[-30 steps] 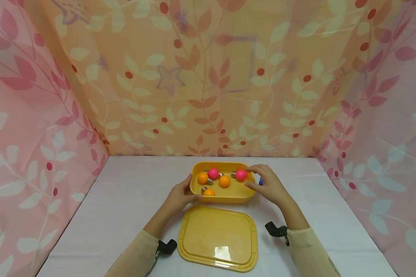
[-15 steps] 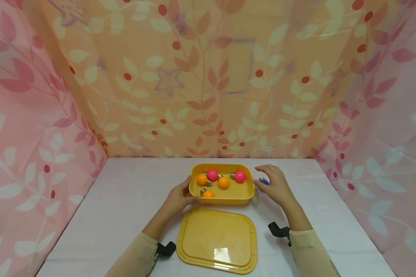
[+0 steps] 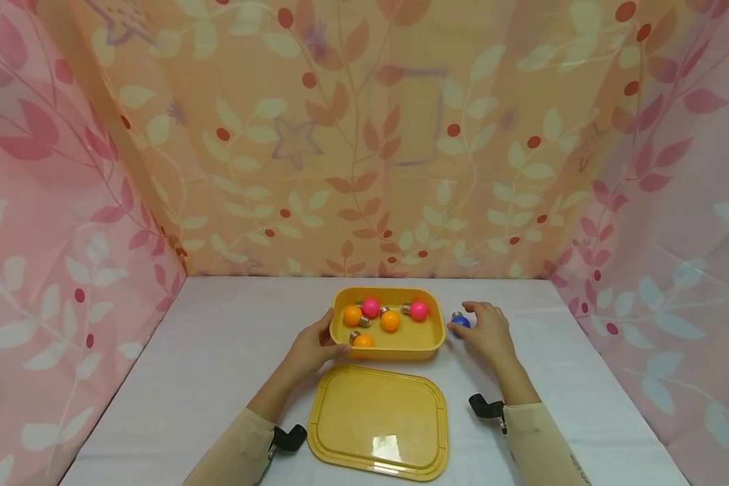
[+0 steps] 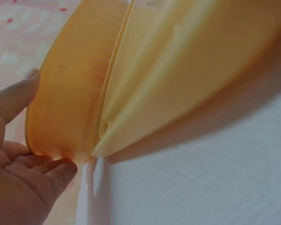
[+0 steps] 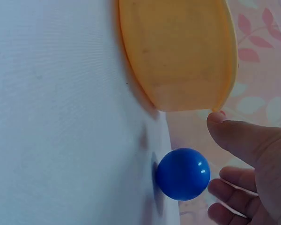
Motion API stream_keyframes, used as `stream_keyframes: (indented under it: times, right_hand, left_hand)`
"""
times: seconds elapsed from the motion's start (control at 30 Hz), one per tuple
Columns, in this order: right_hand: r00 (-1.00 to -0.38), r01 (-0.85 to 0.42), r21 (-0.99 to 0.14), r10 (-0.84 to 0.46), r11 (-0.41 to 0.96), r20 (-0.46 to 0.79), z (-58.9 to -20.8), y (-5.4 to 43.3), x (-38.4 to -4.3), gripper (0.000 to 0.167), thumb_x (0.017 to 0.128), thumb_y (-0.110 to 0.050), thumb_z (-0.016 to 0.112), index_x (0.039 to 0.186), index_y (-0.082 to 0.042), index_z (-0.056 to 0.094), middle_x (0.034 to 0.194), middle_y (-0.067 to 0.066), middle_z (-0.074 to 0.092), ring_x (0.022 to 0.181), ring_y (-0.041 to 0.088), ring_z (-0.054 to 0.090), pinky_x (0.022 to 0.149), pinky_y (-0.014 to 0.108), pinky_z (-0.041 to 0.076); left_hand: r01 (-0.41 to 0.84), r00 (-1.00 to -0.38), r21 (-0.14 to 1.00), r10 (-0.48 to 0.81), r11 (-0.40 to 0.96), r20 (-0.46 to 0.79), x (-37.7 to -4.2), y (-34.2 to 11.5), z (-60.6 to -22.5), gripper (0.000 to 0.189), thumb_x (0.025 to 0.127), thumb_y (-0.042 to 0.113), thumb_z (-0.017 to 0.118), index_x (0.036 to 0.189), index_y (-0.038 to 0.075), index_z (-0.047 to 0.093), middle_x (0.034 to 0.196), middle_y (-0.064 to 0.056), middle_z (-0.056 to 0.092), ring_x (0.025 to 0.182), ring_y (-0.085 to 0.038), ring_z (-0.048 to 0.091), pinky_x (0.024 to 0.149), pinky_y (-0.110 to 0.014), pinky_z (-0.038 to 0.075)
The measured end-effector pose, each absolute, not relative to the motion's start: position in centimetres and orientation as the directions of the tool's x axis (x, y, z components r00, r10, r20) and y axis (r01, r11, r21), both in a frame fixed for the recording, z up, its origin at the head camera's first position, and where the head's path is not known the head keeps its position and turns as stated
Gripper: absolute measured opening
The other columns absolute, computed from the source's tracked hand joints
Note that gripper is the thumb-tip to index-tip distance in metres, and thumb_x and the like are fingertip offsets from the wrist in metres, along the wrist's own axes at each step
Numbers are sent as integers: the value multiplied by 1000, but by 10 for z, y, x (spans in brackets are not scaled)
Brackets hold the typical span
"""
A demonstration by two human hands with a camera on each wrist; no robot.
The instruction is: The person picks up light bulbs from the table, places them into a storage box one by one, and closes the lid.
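Observation:
My left hand (image 3: 312, 345) holds the left end of a yellow plastic box (image 3: 418, 337), thumb at the rim and fingers against the end wall in the left wrist view. Inside lie small bulbs with silver screw bases: orange bulbs such as one (image 3: 391, 320) in the middle, and pink bulbs such as one (image 3: 420, 310) at the right. Just right of the box, a blue bulb (image 5: 183, 174) rests on the table. Around it my right hand (image 3: 492, 331) is spread, thumb and fingers apart, the fingertips close to the bulb.
A yellow lid (image 3: 379, 422) lies flat on the white tablecloth (image 3: 219, 358) in front of the box. Patterned cloth walls (image 3: 352, 169) enclose the table at the back and both sides.
My right hand has moved from over the box's right end out to the right and down beside the blue bulb. My left hand has stayed at the box.

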State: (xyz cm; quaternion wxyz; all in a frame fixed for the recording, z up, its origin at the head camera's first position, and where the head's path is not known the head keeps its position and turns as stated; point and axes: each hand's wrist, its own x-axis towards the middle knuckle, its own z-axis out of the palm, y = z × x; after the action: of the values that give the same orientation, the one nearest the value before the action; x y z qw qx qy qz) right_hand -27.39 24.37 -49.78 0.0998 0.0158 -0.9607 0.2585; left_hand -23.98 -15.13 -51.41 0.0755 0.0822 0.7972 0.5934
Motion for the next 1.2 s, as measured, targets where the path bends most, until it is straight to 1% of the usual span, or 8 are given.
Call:
stream_keyframes:
  times: [0.27, 0.47, 0.67, 1.0, 1.07, 1.2]
  right_hand:
    - [-988, 44, -538, 117, 842, 102, -504, 244, -272, 73, 86, -49, 81, 134, 1, 61, 131, 21, 64, 122, 44, 53, 106, 62, 41]
    - [-987, 91, -571, 149, 816, 55, -509, 248, -275, 69, 85, -51, 81, 127, 1, 63, 124, 22, 66, 113, 41, 60, 98, 58, 49]
    - [-988, 104, -599, 153, 794, 32, -510, 250, -272, 65, 85, -50, 81, 123, 0, 64, 120, 21, 68, 108, 38, 63, 94, 54, 53]
    - [-990, 93, -653, 140, 752, 21, -513, 253, -274, 59, 87, -43, 81, 124, 1, 63, 113, 19, 70, 102, 32, 66, 88, 46, 55]
    - [-991, 82, -659, 132, 748, 26, -514, 254, -275, 58, 88, -41, 80, 124, 2, 63, 113, 20, 70, 101, 31, 66, 85, 43, 56]
    - [-990, 71, -667, 132, 741, 42, -513, 258, -276, 57, 89, -38, 80, 126, 2, 63, 111, 20, 70, 97, 29, 66, 77, 34, 54]
  left_hand:
    - [39, -975, 959, 219, 279, -24, -239, -151, -512, 100, 86, 21, 85, 163, 8, 22, 168, -11, 25, 150, -30, 37, 116, -40, 40]
    - [38, -977, 953, 211, 300, -28, -241, -152, -515, 102, 85, 25, 86, 163, 9, 23, 168, -10, 26, 149, -27, 38, 115, -38, 41]
    - [28, -978, 951, 207, 307, -38, -241, -151, -515, 103, 84, 26, 87, 163, 10, 23, 168, -9, 27, 149, -27, 39, 115, -39, 41]
    - [24, -978, 950, 205, 313, -43, -242, -151, -515, 102, 85, 25, 86, 163, 9, 22, 168, -9, 26, 150, -27, 38, 115, -38, 41]
    - [28, -977, 952, 208, 306, -38, -242, -151, -515, 102, 85, 24, 86, 163, 9, 22, 168, -10, 26, 150, -27, 38, 115, -38, 41]
    - [36, -977, 953, 213, 299, -30, -240, -151, -513, 101, 85, 23, 86, 163, 8, 22, 168, -10, 26, 149, -28, 38, 115, -39, 41]
